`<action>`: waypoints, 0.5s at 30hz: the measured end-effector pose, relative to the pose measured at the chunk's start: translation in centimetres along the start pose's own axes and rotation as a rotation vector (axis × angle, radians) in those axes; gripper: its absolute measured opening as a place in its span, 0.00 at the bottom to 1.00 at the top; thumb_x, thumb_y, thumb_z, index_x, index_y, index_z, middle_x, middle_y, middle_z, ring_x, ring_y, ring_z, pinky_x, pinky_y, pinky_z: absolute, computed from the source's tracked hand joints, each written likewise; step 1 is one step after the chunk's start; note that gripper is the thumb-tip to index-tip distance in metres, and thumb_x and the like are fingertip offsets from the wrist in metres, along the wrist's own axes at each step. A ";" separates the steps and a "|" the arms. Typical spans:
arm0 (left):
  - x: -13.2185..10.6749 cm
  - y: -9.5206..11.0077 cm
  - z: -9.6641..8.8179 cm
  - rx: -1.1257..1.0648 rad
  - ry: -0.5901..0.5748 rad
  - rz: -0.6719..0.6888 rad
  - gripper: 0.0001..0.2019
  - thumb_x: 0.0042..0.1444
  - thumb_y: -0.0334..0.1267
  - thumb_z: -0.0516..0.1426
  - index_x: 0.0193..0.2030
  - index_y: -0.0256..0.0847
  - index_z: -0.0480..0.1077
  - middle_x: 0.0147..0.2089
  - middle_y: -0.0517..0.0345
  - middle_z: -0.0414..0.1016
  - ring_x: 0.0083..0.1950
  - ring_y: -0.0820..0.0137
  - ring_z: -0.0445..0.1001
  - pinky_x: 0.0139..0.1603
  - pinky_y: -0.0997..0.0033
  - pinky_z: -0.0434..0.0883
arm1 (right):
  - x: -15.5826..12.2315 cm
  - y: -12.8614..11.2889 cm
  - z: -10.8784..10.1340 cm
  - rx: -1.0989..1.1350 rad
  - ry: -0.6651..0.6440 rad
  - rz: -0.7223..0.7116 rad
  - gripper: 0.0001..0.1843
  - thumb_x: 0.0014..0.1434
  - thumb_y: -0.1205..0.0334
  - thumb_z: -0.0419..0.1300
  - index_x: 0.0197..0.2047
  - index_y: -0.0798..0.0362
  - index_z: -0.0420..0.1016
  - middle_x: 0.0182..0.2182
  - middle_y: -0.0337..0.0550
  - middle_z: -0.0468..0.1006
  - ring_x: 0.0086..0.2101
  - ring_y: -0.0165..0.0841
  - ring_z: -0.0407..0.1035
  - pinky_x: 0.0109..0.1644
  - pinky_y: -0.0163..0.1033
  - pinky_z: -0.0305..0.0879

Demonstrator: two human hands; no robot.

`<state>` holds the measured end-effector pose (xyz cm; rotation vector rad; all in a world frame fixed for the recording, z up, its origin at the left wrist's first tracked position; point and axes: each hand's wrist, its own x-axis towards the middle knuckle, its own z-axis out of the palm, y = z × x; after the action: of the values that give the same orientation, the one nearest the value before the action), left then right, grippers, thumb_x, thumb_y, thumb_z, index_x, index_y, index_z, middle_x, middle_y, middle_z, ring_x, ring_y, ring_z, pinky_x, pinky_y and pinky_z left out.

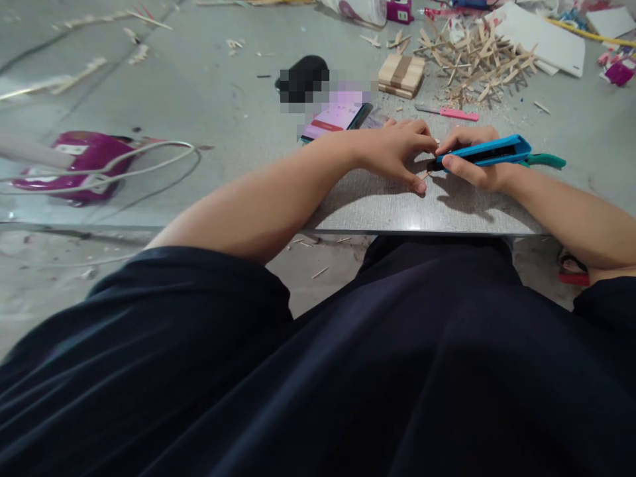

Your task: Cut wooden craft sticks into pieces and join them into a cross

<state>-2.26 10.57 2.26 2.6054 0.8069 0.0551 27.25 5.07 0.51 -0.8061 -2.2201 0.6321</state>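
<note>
My right hand is wrapped round a blue utility knife with a dark slot along its body. The knife's black front end points left, toward my left hand. That hand is curled low over the table edge, thumb and fingers bent round a tiny pale sliver by the knife tip; it is too small to make out. A green curved handle sticks out from behind the knife. Just beyond my left wrist lies a phone with a lit screen.
A pink-handled blade lies beyond my hands, near a banded stack of wooden sticks and a heap of cut wood pieces. A black mouse-shaped object is farther left. A purple device with a white cord lies at the left.
</note>
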 end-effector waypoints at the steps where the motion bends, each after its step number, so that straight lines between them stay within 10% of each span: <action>1: 0.0 -0.1 0.0 0.000 -0.003 0.001 0.55 0.53 0.78 0.74 0.81 0.48 0.81 0.85 0.33 0.74 0.82 0.31 0.71 0.87 0.34 0.62 | 0.0 0.0 0.0 -0.002 0.001 -0.007 0.24 0.74 0.31 0.75 0.52 0.43 0.94 0.42 0.46 0.94 0.41 0.47 0.86 0.52 0.57 0.85; 15: -0.3 -0.7 -0.4 -0.027 -0.058 0.007 0.63 0.48 0.86 0.71 0.87 0.55 0.82 0.83 0.45 0.80 0.84 0.37 0.64 0.89 0.37 0.57 | -0.2 -0.2 -0.3 -0.061 -0.052 0.047 0.24 0.70 0.28 0.77 0.48 0.40 0.90 0.41 0.47 0.92 0.43 0.51 0.86 0.52 0.58 0.86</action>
<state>-2.90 11.09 2.41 2.5716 0.7717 -0.0074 27.45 4.84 0.78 -0.8847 -2.2835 0.6167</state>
